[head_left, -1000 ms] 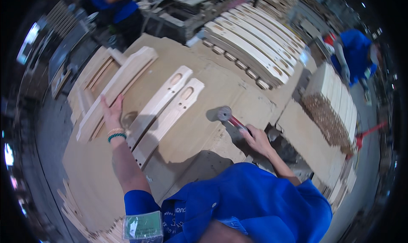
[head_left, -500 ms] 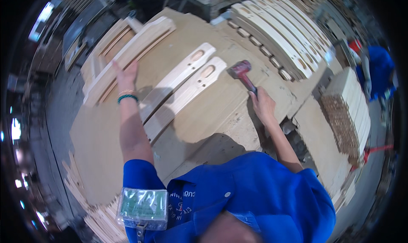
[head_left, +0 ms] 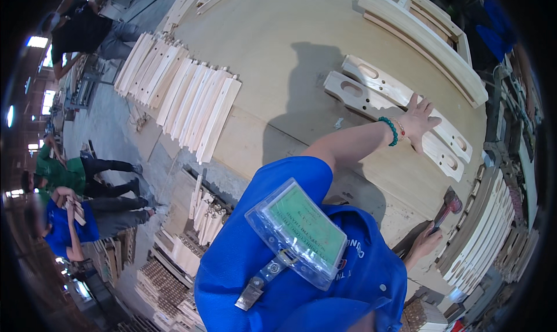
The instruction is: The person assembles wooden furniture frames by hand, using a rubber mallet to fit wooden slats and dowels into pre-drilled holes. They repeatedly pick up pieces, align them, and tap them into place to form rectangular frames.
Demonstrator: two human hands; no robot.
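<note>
My left hand [head_left: 420, 120], a green bead bracelet at its wrist, lies flat with fingers spread on two long pale wooden pieces with oval slots [head_left: 371, 88]. They lie side by side on a big plywood worktop [head_left: 278, 47]. My right hand [head_left: 425, 243] sits low at the worktop's edge, closed on the handle of a red-headed hammer [head_left: 449, 206], whose head points up and hangs apart from the slotted pieces. My blue shirt and a clear badge holder [head_left: 296, 233] fill the lower middle.
A row of several slats [head_left: 185, 100] lies at the worktop's left edge, and long frame rails [head_left: 429, 36] at its far right. More slats [head_left: 487, 227] are stacked by the hammer. Piles of small wooden parts [head_left: 185, 256] stand below. Other people [head_left: 81, 175] work at the left.
The view has swung round strongly, so the worktop now fills the top. My left hand stays flat on the slotted pieces. The hammer has come down from over the worktop to its edge.
</note>
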